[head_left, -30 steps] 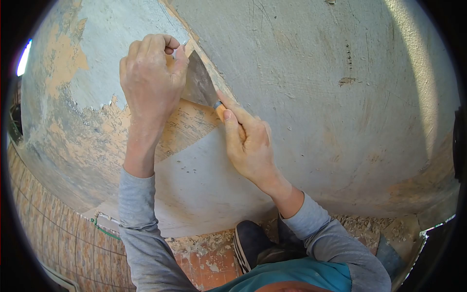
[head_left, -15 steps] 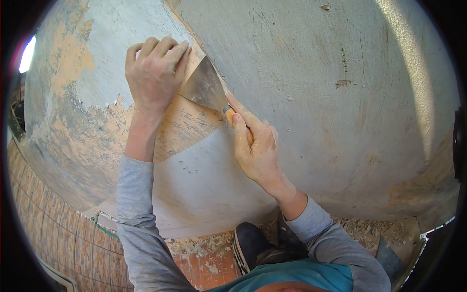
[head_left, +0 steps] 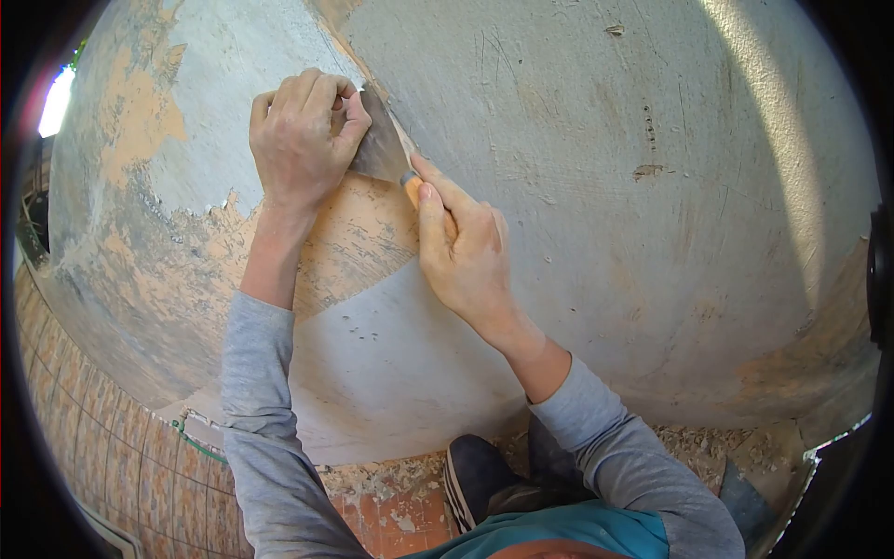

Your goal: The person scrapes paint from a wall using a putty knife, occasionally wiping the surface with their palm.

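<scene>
My right hand (head_left: 466, 247) is wrapped round the wooden handle of a scraper (head_left: 384, 152), thumb along the top. Its wide metal blade lies against the wall (head_left: 577, 214), along the edge between a pale bluish coating (head_left: 237, 102) and the grey surface. Close beside the blade, my left hand (head_left: 303, 140) has thumb and forefinger curled together in a pinch. A tiny white bit shows by those fingertips; what they hold is mostly hidden. Below both hands is a tan patch (head_left: 363, 228) where the coating is gone.
Crumbs and flakes of debris (head_left: 400, 475) lie on the reddish floor at the wall's foot, around a dark shoe (head_left: 480, 470). Brick-patterned tiling (head_left: 121, 447) runs along the lower left. A strip of sunlight crosses the wall at the right.
The scraper and my right hand have moved up and left along the edge. My left thumb and forefinger have curled into a pinch near the blade, which they now partly cover.
</scene>
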`<move>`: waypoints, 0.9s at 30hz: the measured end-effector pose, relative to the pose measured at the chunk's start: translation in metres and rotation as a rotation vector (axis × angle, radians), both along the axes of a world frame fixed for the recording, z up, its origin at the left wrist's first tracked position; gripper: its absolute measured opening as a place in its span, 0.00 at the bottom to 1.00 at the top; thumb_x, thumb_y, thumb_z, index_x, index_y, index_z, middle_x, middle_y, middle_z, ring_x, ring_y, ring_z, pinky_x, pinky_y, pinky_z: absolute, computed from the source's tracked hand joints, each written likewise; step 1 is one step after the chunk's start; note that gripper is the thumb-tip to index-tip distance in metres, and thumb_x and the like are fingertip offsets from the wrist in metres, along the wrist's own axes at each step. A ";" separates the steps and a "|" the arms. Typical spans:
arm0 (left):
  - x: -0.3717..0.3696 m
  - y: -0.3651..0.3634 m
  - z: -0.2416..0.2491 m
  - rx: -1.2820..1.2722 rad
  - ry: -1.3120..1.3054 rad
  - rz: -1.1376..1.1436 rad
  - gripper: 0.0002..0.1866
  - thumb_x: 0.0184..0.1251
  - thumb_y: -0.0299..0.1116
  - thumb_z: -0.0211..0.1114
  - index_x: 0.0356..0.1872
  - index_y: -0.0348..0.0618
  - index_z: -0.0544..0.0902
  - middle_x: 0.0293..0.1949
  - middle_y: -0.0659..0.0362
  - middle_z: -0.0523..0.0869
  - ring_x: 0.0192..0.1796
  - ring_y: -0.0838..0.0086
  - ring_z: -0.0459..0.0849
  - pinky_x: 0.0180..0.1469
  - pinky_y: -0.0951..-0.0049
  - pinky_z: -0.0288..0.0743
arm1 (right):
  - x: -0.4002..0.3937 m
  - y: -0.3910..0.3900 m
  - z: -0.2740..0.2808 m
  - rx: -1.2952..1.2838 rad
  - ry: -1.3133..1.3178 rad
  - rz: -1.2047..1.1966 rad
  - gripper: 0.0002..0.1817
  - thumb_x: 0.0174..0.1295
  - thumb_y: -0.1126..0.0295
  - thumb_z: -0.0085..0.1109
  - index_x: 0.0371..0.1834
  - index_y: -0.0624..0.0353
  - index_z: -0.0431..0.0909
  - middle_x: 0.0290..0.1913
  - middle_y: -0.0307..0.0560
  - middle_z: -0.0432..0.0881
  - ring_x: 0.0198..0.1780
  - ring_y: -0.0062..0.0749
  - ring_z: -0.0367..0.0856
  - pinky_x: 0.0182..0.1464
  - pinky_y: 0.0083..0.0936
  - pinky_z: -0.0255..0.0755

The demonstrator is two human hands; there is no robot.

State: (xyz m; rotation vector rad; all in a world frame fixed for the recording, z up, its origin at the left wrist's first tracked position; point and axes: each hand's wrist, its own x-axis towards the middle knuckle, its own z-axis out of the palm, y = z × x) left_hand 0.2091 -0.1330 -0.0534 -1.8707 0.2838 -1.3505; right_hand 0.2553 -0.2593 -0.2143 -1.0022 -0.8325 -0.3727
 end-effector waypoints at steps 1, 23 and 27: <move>0.000 0.001 0.000 -0.009 -0.002 -0.004 0.04 0.64 0.35 0.71 0.32 0.52 0.84 0.29 0.70 0.82 0.34 0.78 0.81 0.44 0.71 0.67 | -0.001 -0.004 0.001 -0.021 -0.001 0.000 0.19 0.78 0.70 0.50 0.65 0.67 0.81 0.18 0.49 0.74 0.17 0.19 0.67 0.23 0.28 0.61; 0.000 -0.002 0.002 -0.111 -0.018 -0.068 0.03 0.63 0.33 0.76 0.35 0.49 0.94 0.31 0.68 0.89 0.36 0.76 0.82 0.41 0.73 0.76 | -0.007 -0.042 -0.069 -0.110 0.005 0.000 0.20 0.78 0.70 0.52 0.69 0.63 0.79 0.24 0.40 0.80 0.18 0.24 0.56 0.30 0.26 0.54; -0.017 -0.004 -0.001 -0.232 0.041 -0.061 0.06 0.64 0.30 0.75 0.40 0.45 0.93 0.35 0.64 0.89 0.39 0.75 0.84 0.44 0.72 0.78 | -0.012 -0.037 -0.064 -0.098 -0.037 0.005 0.21 0.77 0.70 0.54 0.70 0.62 0.79 0.27 0.43 0.88 0.15 0.30 0.57 0.33 0.29 0.56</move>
